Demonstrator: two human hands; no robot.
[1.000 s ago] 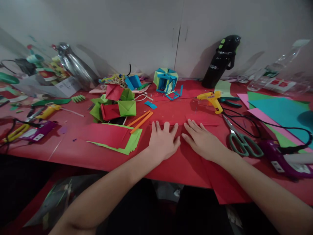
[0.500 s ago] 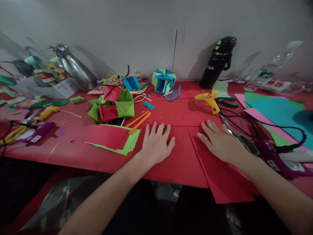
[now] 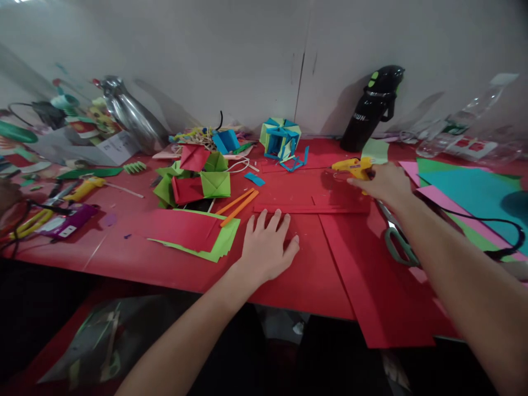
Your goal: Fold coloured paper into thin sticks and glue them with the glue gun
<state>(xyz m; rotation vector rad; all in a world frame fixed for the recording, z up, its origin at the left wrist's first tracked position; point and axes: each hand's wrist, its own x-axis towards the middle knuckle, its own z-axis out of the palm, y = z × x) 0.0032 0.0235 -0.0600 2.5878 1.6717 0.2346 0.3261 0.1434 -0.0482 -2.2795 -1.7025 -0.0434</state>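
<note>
My left hand [image 3: 267,247] lies flat with spread fingers, its fingertips on the left end of a narrow folded red paper strip [image 3: 322,209]. My right hand [image 3: 390,184] reaches over a yellow glue gun [image 3: 350,164], thumb stretched across the front of its handle. The other fingers are partly hidden behind the gun, and a firm grip does not show. Red paper sheets [image 3: 371,286] lie below the strip. Green-handled scissors [image 3: 398,242] rest under my right forearm. Two orange strips [image 3: 239,209] lie left of my left hand.
Red and green sheets [image 3: 193,234] and folded paper boxes [image 3: 190,181] lie left. Behind stand a blue-and-yellow paper ball [image 3: 280,137], a black bottle [image 3: 369,113] and a steel flask [image 3: 132,115]. Coloured sheets [image 3: 466,190] and a clear bottle [image 3: 462,121] are right. Another yellow glue gun [image 3: 84,188] lies far left.
My right hand has left the right end of the red strip and moved up and right to the yellow glue gun. My left hand has stayed in place on the strip.
</note>
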